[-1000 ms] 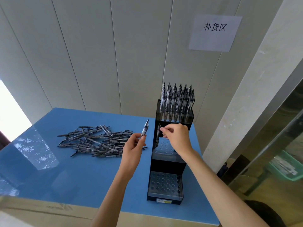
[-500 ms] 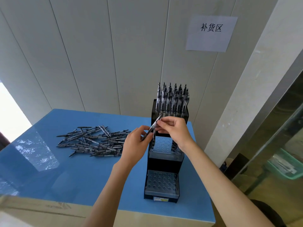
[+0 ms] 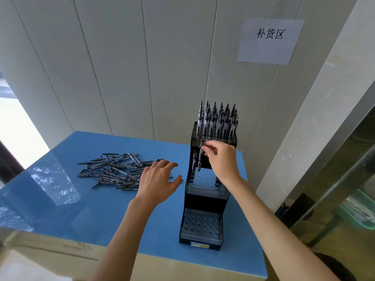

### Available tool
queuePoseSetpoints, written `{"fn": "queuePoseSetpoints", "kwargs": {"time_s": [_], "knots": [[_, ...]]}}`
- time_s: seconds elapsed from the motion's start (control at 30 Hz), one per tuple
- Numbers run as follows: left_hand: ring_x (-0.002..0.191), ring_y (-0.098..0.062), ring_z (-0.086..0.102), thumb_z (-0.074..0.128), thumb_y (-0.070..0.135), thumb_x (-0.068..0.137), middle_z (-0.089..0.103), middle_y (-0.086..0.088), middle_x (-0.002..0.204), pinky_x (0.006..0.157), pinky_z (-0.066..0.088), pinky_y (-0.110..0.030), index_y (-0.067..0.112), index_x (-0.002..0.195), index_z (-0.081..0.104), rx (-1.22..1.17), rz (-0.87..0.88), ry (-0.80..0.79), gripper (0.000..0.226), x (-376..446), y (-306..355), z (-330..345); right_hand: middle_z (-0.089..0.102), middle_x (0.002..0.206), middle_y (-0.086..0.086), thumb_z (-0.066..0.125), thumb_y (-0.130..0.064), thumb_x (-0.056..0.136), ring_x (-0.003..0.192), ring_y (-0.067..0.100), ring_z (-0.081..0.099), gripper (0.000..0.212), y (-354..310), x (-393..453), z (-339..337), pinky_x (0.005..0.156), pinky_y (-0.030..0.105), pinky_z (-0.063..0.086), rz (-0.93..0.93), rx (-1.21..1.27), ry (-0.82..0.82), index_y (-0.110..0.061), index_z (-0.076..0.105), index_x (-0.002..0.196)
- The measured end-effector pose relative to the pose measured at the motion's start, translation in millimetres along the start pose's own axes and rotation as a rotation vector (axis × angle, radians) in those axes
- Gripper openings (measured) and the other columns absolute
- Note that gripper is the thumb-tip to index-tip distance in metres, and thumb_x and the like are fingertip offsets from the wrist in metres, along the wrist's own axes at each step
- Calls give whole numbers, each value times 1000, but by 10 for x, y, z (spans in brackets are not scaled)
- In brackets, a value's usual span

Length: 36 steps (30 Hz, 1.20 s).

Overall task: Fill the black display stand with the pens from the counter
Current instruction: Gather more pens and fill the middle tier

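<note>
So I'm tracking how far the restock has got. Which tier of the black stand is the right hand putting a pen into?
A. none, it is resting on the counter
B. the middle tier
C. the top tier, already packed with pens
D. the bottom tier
B: the right hand pinches a pen upright with its tip just above the holes of the middle tier of the black stand, where one pen already stands.
</note>
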State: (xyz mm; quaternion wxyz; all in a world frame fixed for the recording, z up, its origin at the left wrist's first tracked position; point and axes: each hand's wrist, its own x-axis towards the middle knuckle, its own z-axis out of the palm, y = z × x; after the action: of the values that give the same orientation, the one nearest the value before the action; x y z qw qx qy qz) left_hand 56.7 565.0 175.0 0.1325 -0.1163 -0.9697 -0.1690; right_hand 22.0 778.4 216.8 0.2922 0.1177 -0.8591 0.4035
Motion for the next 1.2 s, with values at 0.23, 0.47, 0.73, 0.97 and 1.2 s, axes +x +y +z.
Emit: {"fn": "queuePoseSetpoints", "kwargs": {"time_s": [0.23,0.47,0.73,0.97,1.2], "knots": [[130,-22,53,56,49,97,60,4,139,104,43,-43,27,140,59,-68,-18,-26,47,-34,65,-64,73,73,7,71,-10,92,68,23,69,10,79,-16,16,71,43,58,-6,-32,-8,-3,77,91],[129,-21,54,56,48,98,59,5,140,102,43,-41,28,140,58,-72,-31,-22,47,-41,88,-97,72,69,8,68,-13,94,67,23,70,13,128,-55,49,69,42,59,18,-44,-46,-3,76,90],[125,-19,57,59,46,97,60,9,139,96,48,-39,30,136,61,-144,-73,-36,42,-99,165,-99,72,69,12,69,-16,94,67,26,71,19,170,18,62,75,40,59,95,-84,-162,0,75,84],[121,-17,58,59,47,97,61,10,136,92,50,-37,31,136,61,-157,-108,-39,42,-171,196,-112,66,64,20,69,-19,94,68,34,68,32,330,-107,157,70,44,57,168,-86,-237,6,66,75],[115,-16,62,57,53,95,61,13,136,87,53,-35,35,136,60,-173,-174,-22,44,-299,146,-123,74,75,2,73,-27,91,68,12,66,19,269,-213,28,71,26,53,180,-102,-208,-9,76,86]]}}
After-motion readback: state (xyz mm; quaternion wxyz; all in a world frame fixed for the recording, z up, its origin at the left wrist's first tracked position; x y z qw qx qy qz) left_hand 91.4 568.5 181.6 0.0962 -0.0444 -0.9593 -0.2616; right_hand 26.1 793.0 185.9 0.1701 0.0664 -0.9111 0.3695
